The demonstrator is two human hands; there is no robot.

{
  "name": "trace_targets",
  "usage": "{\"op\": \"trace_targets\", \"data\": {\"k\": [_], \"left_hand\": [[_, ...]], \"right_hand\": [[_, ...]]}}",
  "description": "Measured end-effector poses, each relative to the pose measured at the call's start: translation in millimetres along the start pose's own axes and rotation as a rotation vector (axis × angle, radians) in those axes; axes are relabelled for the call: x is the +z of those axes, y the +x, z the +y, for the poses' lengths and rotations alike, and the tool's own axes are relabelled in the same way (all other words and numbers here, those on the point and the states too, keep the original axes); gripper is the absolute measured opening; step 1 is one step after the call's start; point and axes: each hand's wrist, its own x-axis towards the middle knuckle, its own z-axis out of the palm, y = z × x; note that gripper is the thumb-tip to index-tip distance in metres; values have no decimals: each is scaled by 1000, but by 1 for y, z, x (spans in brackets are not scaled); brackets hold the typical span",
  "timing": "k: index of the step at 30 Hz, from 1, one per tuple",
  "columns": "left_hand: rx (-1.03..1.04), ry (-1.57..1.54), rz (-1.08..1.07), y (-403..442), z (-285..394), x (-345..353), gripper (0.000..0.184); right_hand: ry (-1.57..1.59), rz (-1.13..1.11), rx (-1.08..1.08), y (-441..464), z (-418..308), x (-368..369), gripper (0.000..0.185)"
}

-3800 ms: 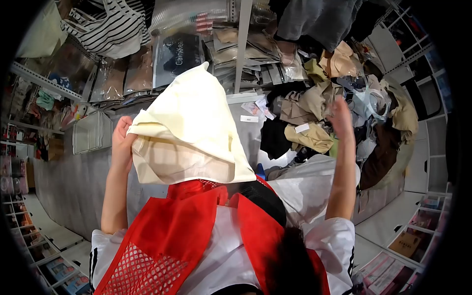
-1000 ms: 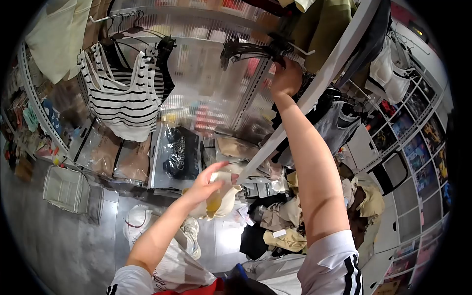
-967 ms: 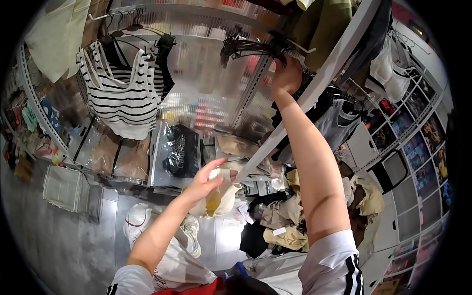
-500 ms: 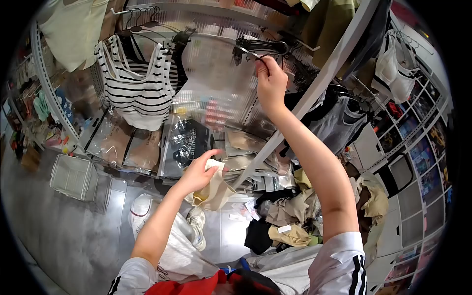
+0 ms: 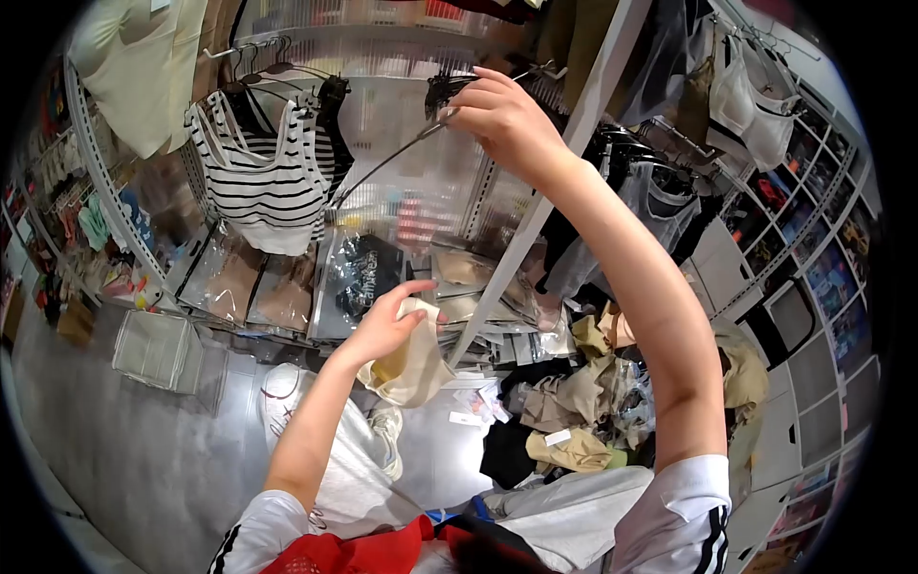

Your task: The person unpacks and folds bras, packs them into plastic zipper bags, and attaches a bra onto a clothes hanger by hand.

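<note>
My left hand [image 5: 387, 325] is closed on a folded cream garment [image 5: 411, 368], which hangs below the fingers, with a yellowish patch on its side. Higher up, my right hand [image 5: 502, 120] pinches a thin black hanger [image 5: 387, 158], whose arm slants down to the left. Behind that hand, a bunch of black hangers [image 5: 449, 88] hangs on a rack hook. A striped white and black top [image 5: 263, 182] hangs to the left of the held hanger.
A white post [image 5: 535, 220] slants past my right arm. Packaged garments [image 5: 359, 282] lie on the low shelf. Loose clothes [image 5: 574, 407] are heaped at the right. A wire basket [image 5: 158, 352] stands on the grey floor at the left. White tops [image 5: 751, 105] hang upper right.
My right hand has moved left from the hanger bunch, bringing one hanger away from it. My left hand still holds the cream garment, now gathered and hanging rather than spread out.
</note>
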Motion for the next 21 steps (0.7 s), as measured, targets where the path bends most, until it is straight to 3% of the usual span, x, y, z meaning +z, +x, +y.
{"op": "trace_targets", "data": {"k": [5, 8, 11, 12, 14, 16, 18, 21], "left_hand": [[55, 127, -18, 3, -6, 14, 36], [135, 464, 40, -4, 9, 19, 31], [-49, 685, -101, -10, 40, 15, 27], [77, 711, -61, -9, 41, 16, 26], [87, 477, -26, -7, 54, 19, 28], [-52, 185, -61, 0, 60, 22, 35], [-35, 53, -136, 6, 64, 21, 45], [7, -102, -145, 6, 74, 32, 54]], "right_hand": [[-45, 202, 59, -3, -19, -16, 15], [-106, 182, 258, -26, -53, -37, 10], [-38, 102, 523, -69, -94, -58, 9], [16, 115, 609, -83, -113, -67, 7], [134, 142, 806, -121, -148, -78, 6], [102, 159, 969, -159, -182, -82, 3], [72, 159, 1183, -186, -211, -89, 4], [92, 224, 1329, -210, -244, -98, 9]]}}
